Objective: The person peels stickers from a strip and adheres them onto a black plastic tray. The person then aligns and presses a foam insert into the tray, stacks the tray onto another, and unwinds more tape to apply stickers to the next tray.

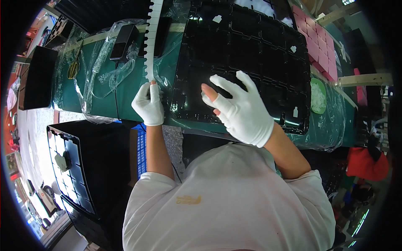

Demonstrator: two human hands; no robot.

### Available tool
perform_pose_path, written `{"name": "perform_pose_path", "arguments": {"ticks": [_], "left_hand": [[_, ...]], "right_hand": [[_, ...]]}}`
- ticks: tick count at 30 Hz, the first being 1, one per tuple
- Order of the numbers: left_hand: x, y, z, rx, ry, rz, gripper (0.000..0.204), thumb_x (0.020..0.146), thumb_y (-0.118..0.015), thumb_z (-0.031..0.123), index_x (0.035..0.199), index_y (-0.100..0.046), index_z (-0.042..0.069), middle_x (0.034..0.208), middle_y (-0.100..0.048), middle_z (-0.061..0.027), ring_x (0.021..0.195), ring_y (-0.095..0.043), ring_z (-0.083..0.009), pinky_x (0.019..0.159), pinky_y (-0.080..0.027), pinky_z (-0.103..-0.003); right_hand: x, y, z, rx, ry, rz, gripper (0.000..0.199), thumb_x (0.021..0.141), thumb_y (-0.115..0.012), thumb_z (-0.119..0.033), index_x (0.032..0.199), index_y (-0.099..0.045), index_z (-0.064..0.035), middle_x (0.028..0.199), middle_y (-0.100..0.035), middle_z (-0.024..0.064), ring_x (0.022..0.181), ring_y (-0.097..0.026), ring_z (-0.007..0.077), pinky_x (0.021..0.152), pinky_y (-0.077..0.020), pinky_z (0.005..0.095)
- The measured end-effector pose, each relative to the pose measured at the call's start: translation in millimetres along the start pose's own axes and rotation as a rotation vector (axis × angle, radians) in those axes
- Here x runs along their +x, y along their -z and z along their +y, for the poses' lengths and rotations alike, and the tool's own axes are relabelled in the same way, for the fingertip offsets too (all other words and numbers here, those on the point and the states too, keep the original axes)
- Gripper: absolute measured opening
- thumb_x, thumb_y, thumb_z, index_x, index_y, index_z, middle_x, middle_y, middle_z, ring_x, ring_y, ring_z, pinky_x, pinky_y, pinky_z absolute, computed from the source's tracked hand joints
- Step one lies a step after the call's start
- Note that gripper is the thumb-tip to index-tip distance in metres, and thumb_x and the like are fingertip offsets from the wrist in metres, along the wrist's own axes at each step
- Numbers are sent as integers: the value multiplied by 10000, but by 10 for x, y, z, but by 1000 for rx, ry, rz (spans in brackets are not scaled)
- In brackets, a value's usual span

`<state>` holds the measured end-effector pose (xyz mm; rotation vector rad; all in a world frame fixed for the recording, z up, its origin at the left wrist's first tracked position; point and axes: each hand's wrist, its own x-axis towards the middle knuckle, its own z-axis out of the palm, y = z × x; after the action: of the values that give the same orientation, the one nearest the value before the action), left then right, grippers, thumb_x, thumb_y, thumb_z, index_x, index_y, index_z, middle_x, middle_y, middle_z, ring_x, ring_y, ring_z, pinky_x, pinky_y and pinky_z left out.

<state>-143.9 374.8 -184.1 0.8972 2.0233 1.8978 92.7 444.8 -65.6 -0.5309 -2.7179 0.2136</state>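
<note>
My left hand [150, 108], in a white glove with bare fingertips, pinches the near end of a long white strip [152, 46] with a notched left edge. The strip runs away from me along the left side of a large black compartmented tray [247, 54]. Over the tray's near part hovers my right hand [245, 115], gloved the same way, fingers spread and nothing visible in them. Small white bottle-shaped pieces lie on the tray: one piece [217, 19] at the far left, another [293, 49] at the right, a third [295, 111] near the front right corner.
Plastic film covers much of the green tabletop [100, 71]. Left of the strip are a black box [124, 42] with a cable and yellow-handled scissors [73, 69]. Pink blocks [320, 48] and a green dish [312, 97] of white bits sit right. Black trays [100, 167] stand lower left.
</note>
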Motion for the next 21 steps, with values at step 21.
{"name": "perform_pose_path", "arguments": {"ticks": [21], "left_hand": [[-3,5,46,-49,34,9,230,926,-667,99,743,-632,-36,588,-566,-14,546,-476,-47,514,-359,-235]], "right_hand": [[351,-57,67,220,-186,59,89,754,-746,-71,794,-666,-73,904,-643,40,816,-608,235,726,-504,382]]}}
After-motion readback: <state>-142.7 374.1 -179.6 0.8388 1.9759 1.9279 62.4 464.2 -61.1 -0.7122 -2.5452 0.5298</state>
